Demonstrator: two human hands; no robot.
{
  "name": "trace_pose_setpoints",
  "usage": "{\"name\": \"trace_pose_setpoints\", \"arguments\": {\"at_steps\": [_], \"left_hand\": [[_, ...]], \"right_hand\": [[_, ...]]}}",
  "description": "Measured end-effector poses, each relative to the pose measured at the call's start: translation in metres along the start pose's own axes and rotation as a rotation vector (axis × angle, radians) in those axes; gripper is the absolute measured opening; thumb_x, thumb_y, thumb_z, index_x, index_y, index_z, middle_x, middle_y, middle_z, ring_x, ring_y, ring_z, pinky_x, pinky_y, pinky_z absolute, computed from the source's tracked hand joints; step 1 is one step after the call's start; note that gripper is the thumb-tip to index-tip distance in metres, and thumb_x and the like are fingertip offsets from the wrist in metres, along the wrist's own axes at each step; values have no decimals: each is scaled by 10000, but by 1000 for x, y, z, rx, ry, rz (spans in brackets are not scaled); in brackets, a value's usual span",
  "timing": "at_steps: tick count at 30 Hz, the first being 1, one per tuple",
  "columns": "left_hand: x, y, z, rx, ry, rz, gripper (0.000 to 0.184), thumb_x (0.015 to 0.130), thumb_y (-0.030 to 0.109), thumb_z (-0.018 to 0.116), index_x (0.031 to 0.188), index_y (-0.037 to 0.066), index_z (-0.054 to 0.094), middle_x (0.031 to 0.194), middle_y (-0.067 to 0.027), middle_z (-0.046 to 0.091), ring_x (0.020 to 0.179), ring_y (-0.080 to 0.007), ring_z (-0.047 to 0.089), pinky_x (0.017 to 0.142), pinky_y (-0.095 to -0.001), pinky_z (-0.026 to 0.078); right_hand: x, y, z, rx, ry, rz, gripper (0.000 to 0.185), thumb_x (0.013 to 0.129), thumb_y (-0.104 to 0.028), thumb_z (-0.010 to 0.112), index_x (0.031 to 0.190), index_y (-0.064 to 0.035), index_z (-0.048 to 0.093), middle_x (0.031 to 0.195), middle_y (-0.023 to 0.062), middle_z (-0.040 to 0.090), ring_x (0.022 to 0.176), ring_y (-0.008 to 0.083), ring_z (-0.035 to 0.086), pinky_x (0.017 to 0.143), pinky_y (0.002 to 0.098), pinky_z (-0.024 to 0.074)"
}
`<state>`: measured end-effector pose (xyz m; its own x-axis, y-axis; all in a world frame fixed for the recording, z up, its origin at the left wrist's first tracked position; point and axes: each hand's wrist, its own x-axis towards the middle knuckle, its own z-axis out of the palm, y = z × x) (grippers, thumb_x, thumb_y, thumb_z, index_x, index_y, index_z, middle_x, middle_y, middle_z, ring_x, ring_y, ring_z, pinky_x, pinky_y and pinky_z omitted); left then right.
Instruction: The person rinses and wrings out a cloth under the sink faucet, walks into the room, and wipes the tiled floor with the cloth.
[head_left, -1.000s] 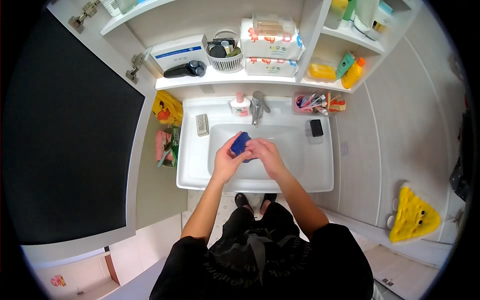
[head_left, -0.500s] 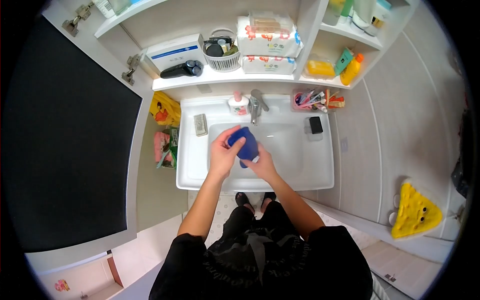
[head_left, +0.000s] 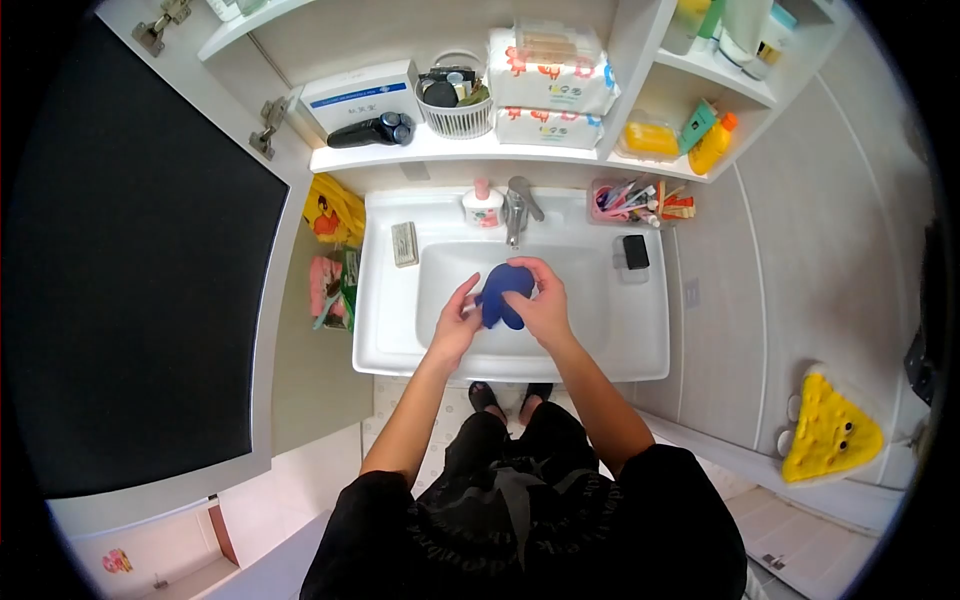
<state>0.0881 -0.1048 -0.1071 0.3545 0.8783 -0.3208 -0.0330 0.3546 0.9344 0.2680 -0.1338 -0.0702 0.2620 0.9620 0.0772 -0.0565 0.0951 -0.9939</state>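
A dark blue, soft-looking item (head_left: 508, 284) is held over the basin of the white sink (head_left: 385, 340). My right hand (head_left: 545, 308) grips it from the right, thumb on its face and fingers behind its upper edge. My left hand (head_left: 458, 322) is at its left lower edge, thumb and fingers apart; whether the fingertips touch it is hard to tell. Behind the item stand the chrome faucet (head_left: 518, 208) and a soap bottle with a pink pump (head_left: 484, 208). What the item is exactly I cannot make out.
On the sink's rim are a grey-white bar (head_left: 404, 244), a black-topped container (head_left: 635, 253) and a tray of toothbrushes (head_left: 625, 202). An open mirror door (head_left: 140, 270) fills the left. Above the faucet runs a loaded shelf (head_left: 420, 152).
The blue item has turned and shifted slightly right. My right hand has moved up from its lower edge to its right side, while my left hand has loosened and opened at the left.
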Motion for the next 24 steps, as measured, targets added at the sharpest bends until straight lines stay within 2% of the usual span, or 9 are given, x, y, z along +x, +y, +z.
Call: {"name": "trace_pose_setpoints", "arguments": {"at_steps": [1, 2, 5, 10, 13, 16, 19, 21, 24], "left_hand": [[-2, 1, 3, 120, -37, 107, 722, 926, -62, 589, 1596, 133, 400, 1526, -146, 507, 1366, -272, 531, 1038, -400, 530], [-1, 6, -1, 150, -112, 139, 878, 836, -109, 565, 1642, 145, 324, 1642, -132, 357, 1490, -277, 377, 1155, -378, 404], [-5, 46, -3, -172, -383, 143, 938, 794, -116, 553, 1657, 140, 290, 1631, -114, 387, 1475, -265, 397, 1157, -328, 376], [0, 34, 30, 193, -300, 250, 1324, 773, 169, 910, 1681, 161, -53, 1488, -150, 504, 1329, -272, 541, 1071, -374, 478], [-2, 35, 43, 35, -279, 126, 1086, 779, 39, 836, 1658, 158, 209, 1370, -114, 589, 1185, -228, 624, 922, -379, 572], [9, 9, 32, -247, -327, -201, 796, 789, 62, 822, 1493, 84, 453, 1171, -105, 670, 1022, -228, 676, 814, -377, 591], [6, -3, 17, -387, -352, -324, 587, 792, 119, 811, 1319, 56, 560, 1016, -100, 691, 925, -241, 685, 764, -367, 583], [2, -8, 15, -571, -448, -300, 687, 806, 225, 764, 1424, 62, 511, 967, -52, 628, 807, -186, 601, 697, -324, 508], [-3, 4, 16, -752, -417, -381, 758, 821, 283, 687, 1515, 89, 452, 889, -4, 520, 713, -146, 466, 648, -291, 404]], "right_hand": [[0, -3, 0, -3, -21, 18, 468, 786, 69, 707, 1237, -23, 624, 1115, 87, 700, 1028, 166, 677, 929, 309, 544], [1, -6, 0, -6, -42, 34, 464, 785, 67, 707, 1233, -23, 627, 1118, 89, 699, 1030, 170, 679, 935, 312, 545], [4, -14, 0, 78, -88, 36, 480, 793, 52, 708, 1257, -34, 616, 1100, 99, 704, 1011, 176, 681, 901, 315, 556], [5, -23, 3, 219, 0, 298, 518, 833, 25, 713, 1330, -49, 584, 1078, 122, 710, 976, 166, 679, 844, 299, 556], [4, -33, -4, 278, -52, 309, 478, 922, -79, 694, 1384, -59, 570, 1084, 122, 710, 969, 161, 679, 825, 293, 553], [10, -29, -27, 355, -219, 347, 440, 1020, -229, 612, 1425, -65, 560, 1091, 111, 710, 963, 159, 679, 810, 293, 551], [19, -35, -50, 267, -285, 421, 449, 1079, -315, 493, 1444, -60, 555, 1114, 92, 717, 977, 151, 679, 854, 303, 538], [28, -22, -71, 238, -281, 511, 426, 1084, -280, 485, 1437, -52, 558, 1118, 90, 724, 987, 144, 685, 879, 306, 533], [31, -3, -76, 109, -91, 347, 390, 1020, -148, 560, 1395, -45, 585, 1293, 147, 677, 1127, 258, 677, 977, 371, 521]]}}
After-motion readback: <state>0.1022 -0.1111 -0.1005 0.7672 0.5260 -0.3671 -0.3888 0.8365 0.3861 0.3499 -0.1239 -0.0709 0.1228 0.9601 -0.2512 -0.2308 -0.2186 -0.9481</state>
